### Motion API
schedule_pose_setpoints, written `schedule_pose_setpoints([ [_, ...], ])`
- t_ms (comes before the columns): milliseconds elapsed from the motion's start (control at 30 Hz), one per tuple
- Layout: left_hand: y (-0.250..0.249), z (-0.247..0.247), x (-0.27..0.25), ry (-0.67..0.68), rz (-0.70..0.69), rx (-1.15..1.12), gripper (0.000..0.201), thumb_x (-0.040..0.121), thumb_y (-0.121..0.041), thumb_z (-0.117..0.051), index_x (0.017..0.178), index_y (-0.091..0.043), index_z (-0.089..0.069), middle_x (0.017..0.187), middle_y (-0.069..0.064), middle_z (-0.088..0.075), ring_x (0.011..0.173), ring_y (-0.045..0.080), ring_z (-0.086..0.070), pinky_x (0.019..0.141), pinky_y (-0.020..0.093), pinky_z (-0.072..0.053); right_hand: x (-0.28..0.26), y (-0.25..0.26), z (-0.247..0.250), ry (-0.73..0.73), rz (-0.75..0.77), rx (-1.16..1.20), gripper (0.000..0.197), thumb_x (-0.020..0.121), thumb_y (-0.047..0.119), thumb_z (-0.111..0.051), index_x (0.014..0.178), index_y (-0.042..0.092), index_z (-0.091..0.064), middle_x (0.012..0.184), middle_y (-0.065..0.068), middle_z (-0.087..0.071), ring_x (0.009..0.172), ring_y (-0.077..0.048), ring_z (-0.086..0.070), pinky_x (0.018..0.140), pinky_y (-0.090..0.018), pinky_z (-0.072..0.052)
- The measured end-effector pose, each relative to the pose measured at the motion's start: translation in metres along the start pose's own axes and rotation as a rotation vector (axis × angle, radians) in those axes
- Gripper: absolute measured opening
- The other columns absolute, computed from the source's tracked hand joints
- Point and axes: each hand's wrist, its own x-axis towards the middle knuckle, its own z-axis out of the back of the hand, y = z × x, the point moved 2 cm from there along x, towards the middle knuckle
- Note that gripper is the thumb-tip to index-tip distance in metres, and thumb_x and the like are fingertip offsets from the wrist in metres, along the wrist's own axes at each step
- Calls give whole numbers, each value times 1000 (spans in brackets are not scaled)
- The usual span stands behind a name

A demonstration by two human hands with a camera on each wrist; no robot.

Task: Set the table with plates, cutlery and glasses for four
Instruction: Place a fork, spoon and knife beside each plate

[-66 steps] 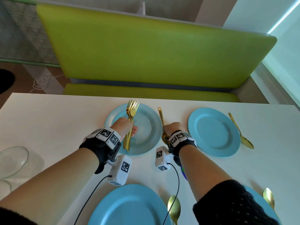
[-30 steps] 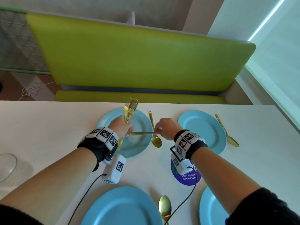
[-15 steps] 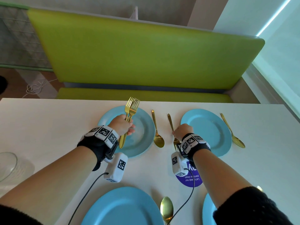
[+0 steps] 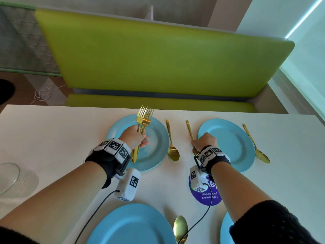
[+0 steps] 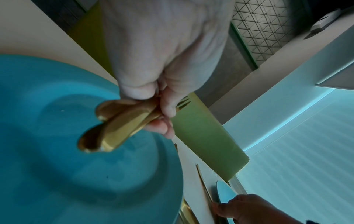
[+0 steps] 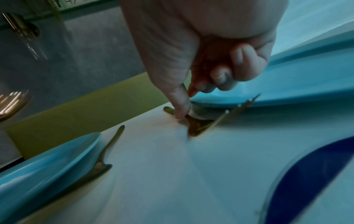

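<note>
My left hand (image 4: 135, 136) grips a bunch of gold forks (image 4: 145, 117) upright over the far-left blue plate (image 4: 158, 155); the handles (image 5: 118, 125) stick out below the fist (image 5: 162, 106). My right hand (image 4: 204, 140) pinches one gold fork (image 4: 189, 128) with thumb and forefinger. That fork (image 6: 197, 127) lies on the white table just left of the far-right blue plate (image 4: 233, 143), handle pointing away from me. A gold spoon (image 4: 171, 147) lies right of the far-left plate, another spoon (image 4: 255, 145) right of the far-right plate.
Two more blue plates (image 4: 131, 226) (image 4: 226, 231) sit at the near edge with a gold spoon (image 4: 180, 226) between them. A clear glass (image 4: 8, 176) stands at the far left. A purple round sticker (image 4: 207, 196) is under my right wrist. A green bench (image 4: 158, 59) lines the far side.
My right hand took one fork from the bunch in my left hand, carried it right and set it down beside the far-right plate. The left hand stayed over its plate.
</note>
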Motion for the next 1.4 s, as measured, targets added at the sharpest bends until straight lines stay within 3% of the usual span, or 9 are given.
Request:
schedule_pose_setpoints([
  [167,4,-2,-2,-11,19,-3,24,97,0,-41,79,-14,-48,80,6,-59,67,16,-61,57,22,-47,4,-2,4,2,11,35,25,84,19,-61,65,9,-49,58,-2,-51,55,-20,-54,46,-22,-40],
  [300,6,-5,-4,-28,27,-9,23,97,-1,-42,79,-14,-49,80,6,-59,68,17,-61,58,23,-48,5,-1,1,5,16,49,11,85,17,-58,83,6,-59,65,-5,-55,68,-26,-59,61,-28,-49],
  [467,9,-6,-11,-36,40,-41,22,96,-1,-42,80,-13,-50,80,7,-59,69,17,-62,59,23,-49,6,-2,0,19,22,72,15,84,17,-59,72,8,-55,76,-8,-63,71,-26,-65,64,-30,-54],
  [633,9,2,-26,-10,55,-56,21,94,2,-46,78,-10,-52,74,10,-54,63,19,-59,48,18,-52,-12,11,10,39,126,14,27,87,27,-59,103,4,-60,103,-13,-68,96,-30,-66,75,-34,-53],
  [733,6,8,-37,49,22,-30,21,91,7,-48,75,-8,-52,71,13,-54,61,22,-56,54,25,-52,-44,33,15,32,320,-83,42,91,33,-56,121,4,-56,117,-12,-65,112,-30,-59,91,-34,-49],
  [900,7,25,-59,121,8,-15,21,86,9,-56,78,-9,-48,70,16,-57,58,24,-57,46,22,-53,-123,65,7,51,617,-1,21,86,27,-63,104,17,-68,109,-6,-67,105,-23,-61,88,-28,-46],
  [1000,16,44,-77,220,-40,110,19,84,7,-59,80,-9,-50,64,14,-60,66,28,-56,66,35,-48,-177,81,-7,53,746,-67,21,87,24,-63,106,19,-68,111,-5,-63,106,-22,-61,90,-32,-48],
  [1300,40,121,-113,339,-97,261,17,86,5,-57,82,-8,-48,69,16,-62,58,23,-59,50,27,-46,-273,115,-44,87,864,-327,27,93,34,-52,111,23,-69,117,-5,-55,110,-23,-56,89,-36,-48],
  [1400,44,136,-118,354,-93,296,15,88,3,-55,83,-9,-49,74,14,-63,64,21,-63,58,27,-52,-283,127,-54,95,868,-365,27,94,32,-51,110,22,-70,117,-7,-54,110,-25,-54,87,-35,-48],
])
